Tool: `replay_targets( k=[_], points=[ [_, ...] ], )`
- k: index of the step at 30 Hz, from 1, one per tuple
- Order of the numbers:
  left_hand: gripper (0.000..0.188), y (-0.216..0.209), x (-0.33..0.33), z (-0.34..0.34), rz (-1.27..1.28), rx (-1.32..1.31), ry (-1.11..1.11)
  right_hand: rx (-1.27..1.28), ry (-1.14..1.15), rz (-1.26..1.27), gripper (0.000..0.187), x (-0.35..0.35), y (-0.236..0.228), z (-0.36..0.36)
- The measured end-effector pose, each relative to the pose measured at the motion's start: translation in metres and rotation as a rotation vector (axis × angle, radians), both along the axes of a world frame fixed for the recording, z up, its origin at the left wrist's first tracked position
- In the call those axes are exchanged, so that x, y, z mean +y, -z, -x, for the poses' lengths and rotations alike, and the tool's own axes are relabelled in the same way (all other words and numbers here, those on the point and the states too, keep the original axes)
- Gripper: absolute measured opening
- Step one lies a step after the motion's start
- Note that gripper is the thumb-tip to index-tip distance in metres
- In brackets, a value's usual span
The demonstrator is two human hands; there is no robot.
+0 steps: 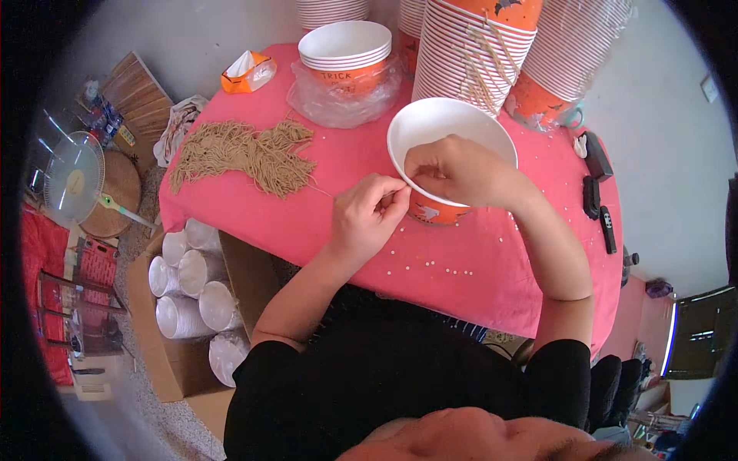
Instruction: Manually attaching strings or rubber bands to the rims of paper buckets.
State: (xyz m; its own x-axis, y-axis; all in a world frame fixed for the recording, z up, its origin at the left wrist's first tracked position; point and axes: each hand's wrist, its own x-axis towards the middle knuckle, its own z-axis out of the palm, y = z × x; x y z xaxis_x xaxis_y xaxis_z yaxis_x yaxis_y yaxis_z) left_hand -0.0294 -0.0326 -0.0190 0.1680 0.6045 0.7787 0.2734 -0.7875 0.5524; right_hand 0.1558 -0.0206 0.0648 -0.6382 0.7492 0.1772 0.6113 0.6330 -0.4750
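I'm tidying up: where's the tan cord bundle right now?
In the head view, the tan cord bundle lies left on the pink tablecloth, below the orange tissue pack and left of the left hand.

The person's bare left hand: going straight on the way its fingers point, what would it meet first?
The left hand would likely meet the round orange-and-white paper bucket first, at its near left edge. The two look touching or nearly so; this single view leaves contact unclear.
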Motion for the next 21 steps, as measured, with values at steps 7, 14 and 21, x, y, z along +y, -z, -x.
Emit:
replay_targets(
  k=[7, 14, 21],
  points=[
    [0.027, 0.003, -0.001, 0.005, 0.207, 0.034, 0.018, -0.202, 0.237, -0.3, 0.008, -0.011, -0.007, -0.01],
    [0.024, 0.005, 0.002, 0.032, 0.272, 0.034, 0.087, -0.17, 0.686, -0.489, 0.012, -0.037, -0.035, -0.067],
    [0.013, -0.002, 0.007, 0.057, 0.464, -0.076, 0.243, -0.406, 1.203, -0.599, 0.016, -0.057, -0.048, -0.156]
  ],
)
